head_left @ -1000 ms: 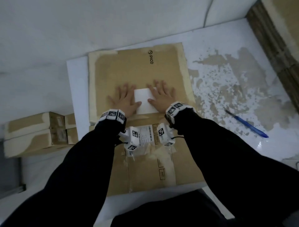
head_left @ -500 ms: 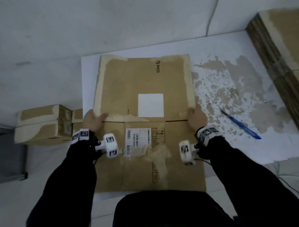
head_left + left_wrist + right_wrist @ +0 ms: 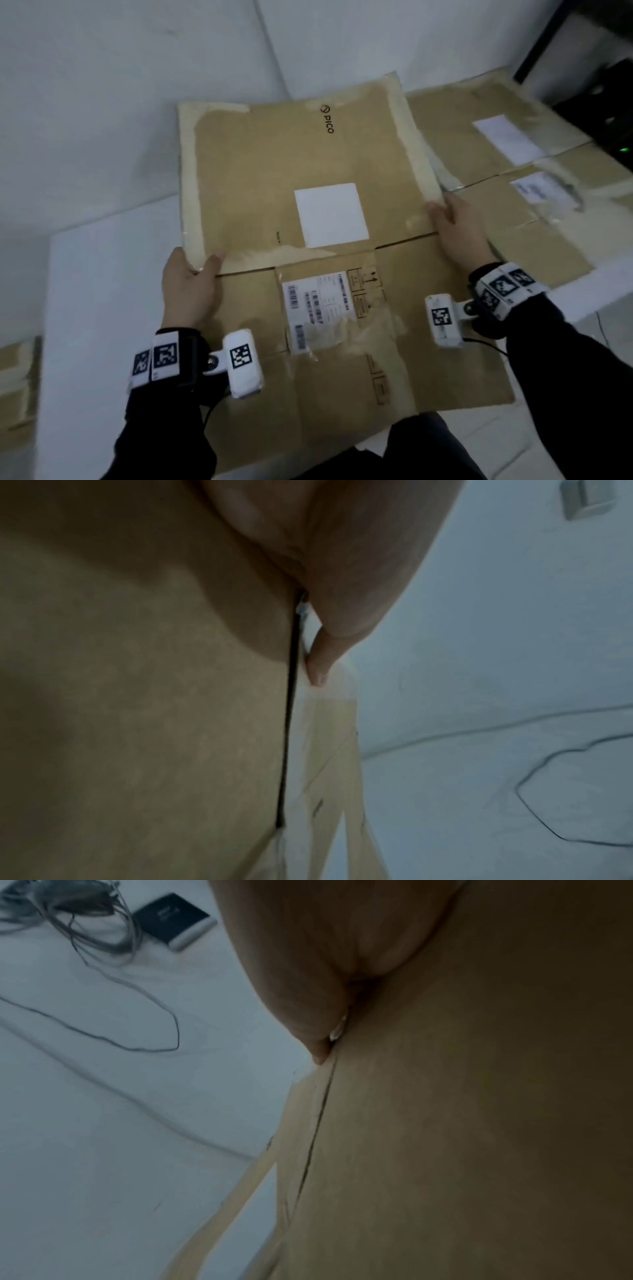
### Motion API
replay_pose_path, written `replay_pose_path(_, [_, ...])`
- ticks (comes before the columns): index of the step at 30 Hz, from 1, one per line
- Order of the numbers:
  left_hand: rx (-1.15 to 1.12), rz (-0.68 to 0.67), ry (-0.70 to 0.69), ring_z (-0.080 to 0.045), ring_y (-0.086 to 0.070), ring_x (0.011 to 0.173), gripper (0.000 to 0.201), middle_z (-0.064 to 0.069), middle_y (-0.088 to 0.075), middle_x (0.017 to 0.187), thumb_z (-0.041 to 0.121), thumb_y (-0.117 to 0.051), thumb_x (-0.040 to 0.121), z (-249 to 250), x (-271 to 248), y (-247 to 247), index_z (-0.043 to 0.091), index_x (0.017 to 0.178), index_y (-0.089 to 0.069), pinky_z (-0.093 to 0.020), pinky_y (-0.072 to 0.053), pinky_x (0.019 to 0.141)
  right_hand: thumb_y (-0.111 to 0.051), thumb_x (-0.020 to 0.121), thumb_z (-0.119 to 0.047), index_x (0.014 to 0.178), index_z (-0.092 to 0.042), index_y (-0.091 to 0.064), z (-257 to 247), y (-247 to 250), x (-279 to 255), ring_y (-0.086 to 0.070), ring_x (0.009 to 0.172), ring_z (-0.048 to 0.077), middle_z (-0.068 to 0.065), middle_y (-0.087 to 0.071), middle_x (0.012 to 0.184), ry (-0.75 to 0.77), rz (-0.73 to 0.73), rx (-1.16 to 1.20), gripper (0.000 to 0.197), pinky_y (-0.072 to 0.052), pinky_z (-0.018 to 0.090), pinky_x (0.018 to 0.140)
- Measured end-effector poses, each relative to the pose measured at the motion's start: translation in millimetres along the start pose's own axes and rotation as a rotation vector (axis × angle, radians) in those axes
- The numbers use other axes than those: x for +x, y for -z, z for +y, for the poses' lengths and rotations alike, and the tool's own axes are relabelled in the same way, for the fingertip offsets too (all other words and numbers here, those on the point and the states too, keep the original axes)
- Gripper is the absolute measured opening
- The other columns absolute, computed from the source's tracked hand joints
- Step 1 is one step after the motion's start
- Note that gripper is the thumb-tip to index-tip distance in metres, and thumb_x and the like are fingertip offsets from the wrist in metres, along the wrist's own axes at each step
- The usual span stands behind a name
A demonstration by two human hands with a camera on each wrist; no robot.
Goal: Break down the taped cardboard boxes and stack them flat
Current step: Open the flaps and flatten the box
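A flattened brown cardboard box (image 3: 274, 178) with a PICO mark, a white square label and a shipping label is lifted off the white table (image 3: 102, 308). My left hand (image 3: 191, 284) grips its left edge at the fold, thumb on top. My right hand (image 3: 455, 222) grips the right edge at the same fold. In the left wrist view my fingers (image 3: 318, 666) curl under the cardboard (image 3: 137, 696). The right wrist view shows my fingertips (image 3: 318, 1053) at the edge of the board (image 3: 462, 1123). To the right lies a stack of flat boxes (image 3: 507, 192).
Taped boxes (image 3: 13, 383) sit low at the far left, off the table. A dark device with a green light (image 3: 613, 130) stands at the far right behind the stack. Cables (image 3: 103, 1010) and a small black device (image 3: 174, 920) lie on the floor.
My hands went from pressing flat on the box's middle to gripping its two side edges. The flat box has come up off the table and shifted right, toward the stack.
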State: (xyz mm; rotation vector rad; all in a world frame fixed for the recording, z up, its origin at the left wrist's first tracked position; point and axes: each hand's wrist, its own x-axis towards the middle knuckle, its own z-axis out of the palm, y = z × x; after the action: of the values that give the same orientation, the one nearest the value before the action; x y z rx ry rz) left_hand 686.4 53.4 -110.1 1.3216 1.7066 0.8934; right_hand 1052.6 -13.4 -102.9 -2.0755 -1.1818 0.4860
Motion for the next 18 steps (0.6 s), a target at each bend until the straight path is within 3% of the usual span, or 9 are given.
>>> replay_pose_path(2, [-0.088, -0.032, -0.017, -0.022, -0.057, 0.085, 0.027, -0.005, -0.06, 0.092, 0.03, -0.065, 0.089, 36.7, -6.1, -60.7, 0.01, 0.101, -0.054, -0.04, -0.048, 0.079, -0.037, 0.101, -0.015, 0.092, -0.011, -0.055, 34.4, 46.5, 34.8, -0.054, 0.08, 0.025, 0.009, -0.057, 0.083, 0.009, 0.03, -0.018, 0.02, -0.03, 0.025, 0.067])
replay_pose_path(4, [-0.124, -0.043, -0.039, -0.019, -0.057, 0.085, 0.025, -0.004, -0.06, 0.093, 0.03, -0.064, 0.09, 70.8, -11.5, -122.6, 0.011, 0.101, -0.053, -0.036, -0.048, 0.078, -0.033, 0.101, -0.01, 0.117, -0.005, -0.054, 69.9, 92.0, 73.4, -0.056, 0.094, 0.033, 0.019, -0.06, 0.099, -0.008, 0.02, -0.094, 0.027, -0.032, 0.026, 0.07])
replay_pose_path(6, [-0.125, -0.041, -0.062, -0.019, -0.054, 0.085, 0.02, -0.001, -0.056, 0.089, 0.027, -0.062, 0.091, 102.5, -18.7, -183.0, 0.012, 0.097, -0.05, -0.033, -0.045, 0.076, -0.035, 0.099, -0.009, 0.138, -0.003, -0.038, 101.1, 133.3, 108.9, -0.053, 0.107, 0.042, 0.029, -0.056, 0.117, -0.053, 0.037, -0.15, 0.039, -0.037, 0.036, 0.079])
replay_pose_path(10, [-0.142, -0.079, 0.027, -0.022, -0.055, 0.089, 0.017, -0.007, -0.058, 0.096, 0.026, -0.059, 0.093, 149.2, -28.1, -292.6, 0.014, 0.097, -0.048, -0.037, -0.047, 0.082, -0.039, 0.095, -0.004, 0.139, 0.0, -0.03, 147.0, 200.7, 175.6, -0.045, 0.119, 0.045, 0.032, -0.047, 0.13, -0.185, 0.051, -0.179, 0.046, -0.037, 0.043, 0.094])
replay_pose_path(13, [-0.127, -0.133, 0.122, -0.025, -0.056, 0.092, 0.018, -0.003, -0.059, 0.095, 0.03, -0.056, 0.094, 165.2, -27.2, -354.8, 0.015, 0.101, -0.049, -0.039, -0.049, 0.086, -0.044, 0.086, -0.021, 0.14, -0.001, -0.03, 176.4, 222.1, 219.0, -0.037, 0.127, 0.043, 0.027, -0.038, 0.139, -0.236, -0.021, -0.23, 0.059, -0.032, 0.044, 0.103])
replay_pose_path(15, [-0.043, -0.142, 0.123, -0.025, -0.054, 0.095, 0.019, -0.004, -0.056, 0.101, 0.029, -0.053, 0.095, 172.2, -27.1, -385.7, 0.013, 0.105, -0.049, -0.033, -0.045, 0.089, -0.048, 0.08, -0.035, 0.144, -0.006, -0.026, 195.4, 225.5, 236.9, -0.032, 0.131, 0.041, 0.024, -0.03, 0.144, -0.272, -0.059, -0.296, 0.074, -0.028, 0.048, 0.107])
replay_pose_path(18, [-0.017, -0.113, 0.158, -0.031, -0.055, 0.108, 0.03, -0.016, -0.056, 0.117, 0.02, -0.047, 0.097, 177.3, -31.3, -422.8, 0.001, 0.121, -0.047, -0.029, -0.039, 0.082, -0.053, 0.093, -0.026, 0.148, -0.008, -0.021, 226.9, 218.3, 245.9, -0.021, 0.139, 0.038, 0.02, -0.018, 0.152, -0.269, -0.148, -0.386, 0.067, -0.023, 0.049, 0.112])
